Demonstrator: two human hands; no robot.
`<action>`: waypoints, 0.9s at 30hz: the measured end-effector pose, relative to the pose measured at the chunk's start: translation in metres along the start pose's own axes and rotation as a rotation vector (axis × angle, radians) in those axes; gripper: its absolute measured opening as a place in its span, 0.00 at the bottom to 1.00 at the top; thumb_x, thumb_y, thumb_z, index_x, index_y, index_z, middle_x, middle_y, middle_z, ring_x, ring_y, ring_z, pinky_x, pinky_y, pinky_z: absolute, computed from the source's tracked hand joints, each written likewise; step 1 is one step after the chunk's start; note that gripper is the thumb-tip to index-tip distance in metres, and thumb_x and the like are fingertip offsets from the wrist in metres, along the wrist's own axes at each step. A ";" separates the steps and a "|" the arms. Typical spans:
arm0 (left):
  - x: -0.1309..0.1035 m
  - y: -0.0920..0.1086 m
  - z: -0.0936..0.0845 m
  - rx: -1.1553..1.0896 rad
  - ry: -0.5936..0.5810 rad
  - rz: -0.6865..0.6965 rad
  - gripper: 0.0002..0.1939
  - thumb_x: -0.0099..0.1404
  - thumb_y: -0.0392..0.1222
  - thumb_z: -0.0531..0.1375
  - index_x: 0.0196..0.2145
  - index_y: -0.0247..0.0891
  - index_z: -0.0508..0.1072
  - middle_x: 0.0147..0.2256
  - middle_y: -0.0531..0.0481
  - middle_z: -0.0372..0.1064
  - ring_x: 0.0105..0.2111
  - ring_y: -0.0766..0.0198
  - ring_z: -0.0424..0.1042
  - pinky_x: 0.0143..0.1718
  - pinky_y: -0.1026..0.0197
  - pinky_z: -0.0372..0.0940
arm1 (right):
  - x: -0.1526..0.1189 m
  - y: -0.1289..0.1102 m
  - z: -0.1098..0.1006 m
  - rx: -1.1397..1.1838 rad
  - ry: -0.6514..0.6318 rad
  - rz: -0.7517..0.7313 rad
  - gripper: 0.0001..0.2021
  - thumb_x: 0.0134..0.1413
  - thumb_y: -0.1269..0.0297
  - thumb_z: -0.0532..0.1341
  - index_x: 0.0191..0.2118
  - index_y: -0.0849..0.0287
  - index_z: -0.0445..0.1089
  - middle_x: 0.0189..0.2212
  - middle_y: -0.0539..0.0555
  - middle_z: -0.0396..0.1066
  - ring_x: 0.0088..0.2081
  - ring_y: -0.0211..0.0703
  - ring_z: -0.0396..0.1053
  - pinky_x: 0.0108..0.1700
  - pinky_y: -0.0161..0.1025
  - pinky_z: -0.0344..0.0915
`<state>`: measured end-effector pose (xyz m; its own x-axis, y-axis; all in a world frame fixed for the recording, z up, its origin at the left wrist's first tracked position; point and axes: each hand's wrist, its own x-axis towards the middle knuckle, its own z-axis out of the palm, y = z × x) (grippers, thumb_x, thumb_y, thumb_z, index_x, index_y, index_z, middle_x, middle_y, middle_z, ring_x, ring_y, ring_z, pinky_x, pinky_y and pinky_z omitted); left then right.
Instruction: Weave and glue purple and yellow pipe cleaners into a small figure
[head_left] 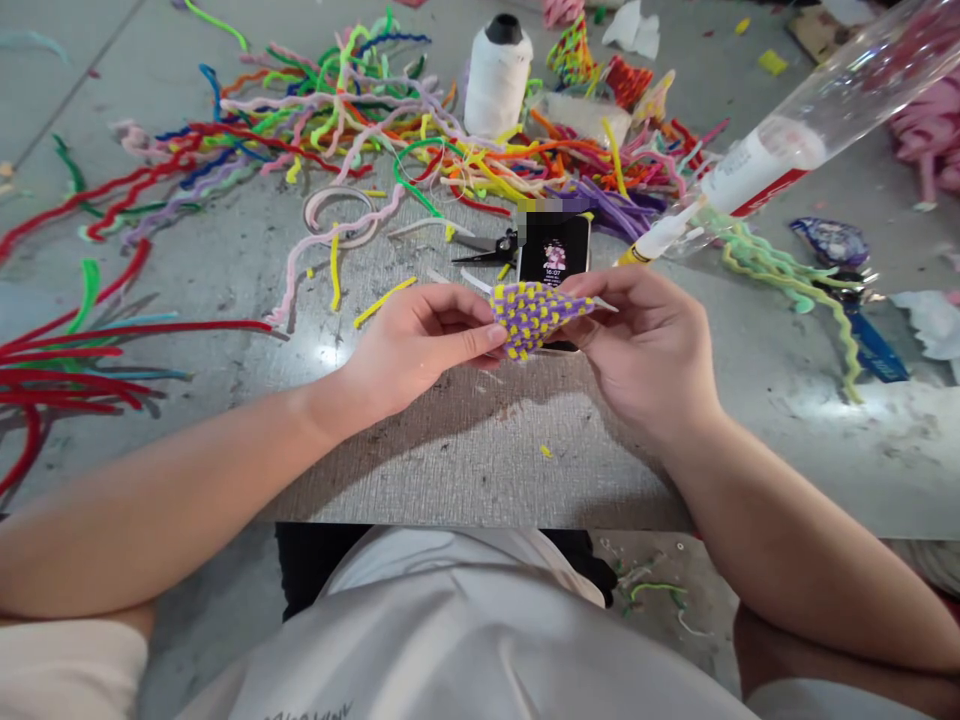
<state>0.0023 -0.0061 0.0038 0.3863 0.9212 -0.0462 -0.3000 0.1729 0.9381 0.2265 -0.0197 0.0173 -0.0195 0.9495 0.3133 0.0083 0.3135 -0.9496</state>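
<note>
Grey table is bearing scattered pipe cleaners; left hand and right hand are pinching opposite ends of the purple-yellow woven piece, partly covering phone; apparently adjusting its shape, next move calling for steady pinches.

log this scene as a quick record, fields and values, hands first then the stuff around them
left hand: holds the wide end of a purple-and-yellow cone-like piece
right hand: pinches its narrow end
phone: on the table beyond the piece, partly hidden; screen reads 16:07
black-handled tool: left of the phone, partly covered by it
tape roll: lying flat, a pink fuzzy stem across it
white spool: upright by the multicoloured stem pile
red stems: table's left side
</note>
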 end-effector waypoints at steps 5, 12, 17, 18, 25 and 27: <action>0.001 -0.002 -0.002 0.022 -0.008 0.019 0.22 0.55 0.52 0.82 0.35 0.37 0.79 0.32 0.53 0.81 0.32 0.65 0.83 0.37 0.62 0.83 | -0.001 0.003 0.000 -0.068 0.004 -0.060 0.07 0.57 0.66 0.77 0.38 0.51 0.80 0.38 0.45 0.83 0.39 0.36 0.82 0.44 0.34 0.84; 0.002 -0.004 -0.003 0.200 0.014 0.211 0.22 0.63 0.55 0.77 0.42 0.42 0.73 0.37 0.53 0.80 0.35 0.63 0.83 0.36 0.61 0.83 | -0.003 0.007 0.001 -0.108 0.052 -0.071 0.05 0.59 0.66 0.76 0.40 0.52 0.81 0.36 0.47 0.82 0.35 0.36 0.82 0.40 0.35 0.83; 0.000 -0.004 -0.001 0.403 0.009 0.323 0.20 0.64 0.56 0.76 0.48 0.43 0.82 0.46 0.46 0.83 0.38 0.60 0.83 0.40 0.56 0.83 | -0.006 0.008 0.003 -0.120 0.053 -0.033 0.06 0.60 0.64 0.76 0.40 0.52 0.80 0.37 0.48 0.83 0.35 0.39 0.83 0.42 0.39 0.85; -0.001 -0.004 -0.001 0.445 0.011 0.334 0.19 0.65 0.55 0.76 0.48 0.44 0.83 0.47 0.46 0.84 0.38 0.60 0.83 0.39 0.56 0.82 | -0.007 0.007 0.004 -0.118 0.043 -0.031 0.06 0.60 0.64 0.76 0.40 0.51 0.80 0.37 0.48 0.83 0.36 0.39 0.83 0.42 0.39 0.86; -0.002 -0.002 -0.002 0.511 0.042 0.350 0.15 0.66 0.48 0.75 0.48 0.43 0.86 0.46 0.45 0.84 0.35 0.61 0.81 0.34 0.58 0.78 | -0.013 0.005 0.009 -0.120 0.005 -0.084 0.06 0.61 0.68 0.75 0.41 0.50 0.81 0.39 0.48 0.83 0.36 0.40 0.83 0.42 0.39 0.86; -0.003 -0.002 -0.002 0.544 0.046 0.377 0.13 0.66 0.48 0.75 0.47 0.44 0.86 0.45 0.45 0.84 0.36 0.60 0.81 0.33 0.58 0.78 | -0.014 0.006 0.008 -0.154 -0.006 -0.089 0.05 0.63 0.66 0.74 0.42 0.49 0.81 0.40 0.48 0.83 0.37 0.40 0.83 0.42 0.40 0.86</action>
<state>-0.0005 -0.0084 0.0017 0.2999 0.9003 0.3156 0.0809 -0.3536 0.9319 0.2185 -0.0311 0.0073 -0.0325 0.9181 0.3951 0.1589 0.3950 -0.9048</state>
